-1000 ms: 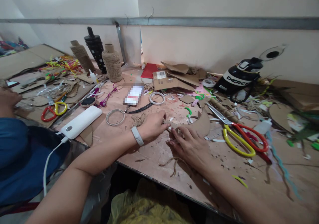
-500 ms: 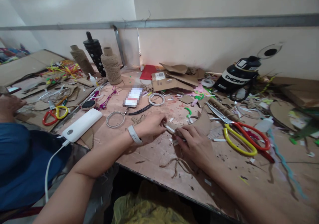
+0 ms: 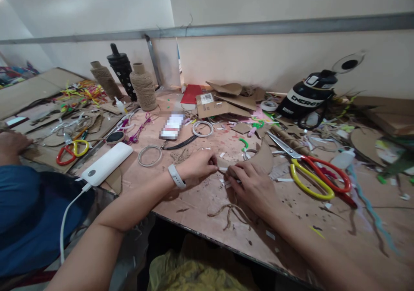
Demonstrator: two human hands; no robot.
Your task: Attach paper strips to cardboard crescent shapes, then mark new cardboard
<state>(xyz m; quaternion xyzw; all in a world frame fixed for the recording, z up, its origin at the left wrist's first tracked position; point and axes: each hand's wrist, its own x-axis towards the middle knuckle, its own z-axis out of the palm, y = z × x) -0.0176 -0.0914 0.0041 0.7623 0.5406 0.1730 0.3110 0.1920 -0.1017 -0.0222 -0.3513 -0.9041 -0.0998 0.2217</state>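
My right hand (image 3: 252,183) is closed on a small piece of cardboard (image 3: 232,172), held low over the table and mostly hidden by the fingers. A narrow white strip (image 3: 223,169) lies at its left end. Just left of it, my left hand (image 3: 199,166), with a pale band on the wrist, has its fingertips pinched together by the strip's end; what they hold is too small to tell. A curved cardboard cutout (image 3: 265,155) is behind my right hand. Brown twine pieces (image 3: 230,213) lie nearer the table edge.
Large scissors (image 3: 310,174) with red and yellow handles lie to the right, before a black bottle (image 3: 307,94). Tape rolls (image 3: 149,156), a phone (image 3: 173,125) and a white power bank (image 3: 106,163) are on the left. Twine spools (image 3: 143,88) stand behind. Another person's hand (image 3: 13,146) rests far left.
My left fingertips have come down slightly beside the strip, and the cardboard end between my hands sits lower and flatter. My right hand keeps its grip nearly in place.
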